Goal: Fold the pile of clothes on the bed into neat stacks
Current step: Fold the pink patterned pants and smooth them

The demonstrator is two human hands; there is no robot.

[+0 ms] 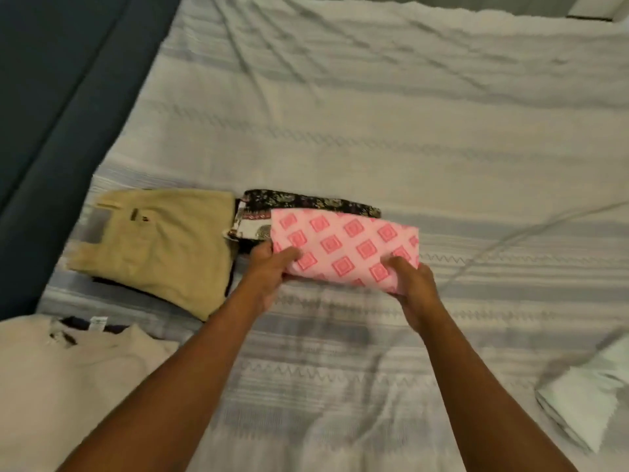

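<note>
The folded pink cloth (343, 248) sits near the middle of the bed (374, 131), held at both near corners. The left hand (269, 270) grips its nine o'clock end, thumb laid on top and the other fingers (289, 258) curled beneath. The right hand (413, 284) pinches the five o'clock corner the same way. The cloth is a soft oblong packet, pale pink with rows of darker pink squares set on their points. Its far edge overlaps a folded dark floral garment (306, 201) at twelve o'clock. I cannot tell whether the pink packet rests on it or hangs just above.

Just beside that, at nine o'clock, lie folded khaki trousers (156, 243). They are of stout twill with a pocket seam and a small button showing, and a sliver of dark fabric (109, 281) peeps out under their near edge. At seven o'clock, close to the person, spreads a cream knit sweater (68, 386), thick and fuzzy, with a white label (97, 323) at the neck. Well apart at four o'clock lies a folded white piece (585, 400), blurred. A thin pale cord (510, 240) curves across the cover from three o'clock.

The bedcover is pale grey and woven, crossed by bands and zigzag lines, and wrinkled toward the far side. A dark blue padded frame (51, 80) borders the bed at ten o'clock.
</note>
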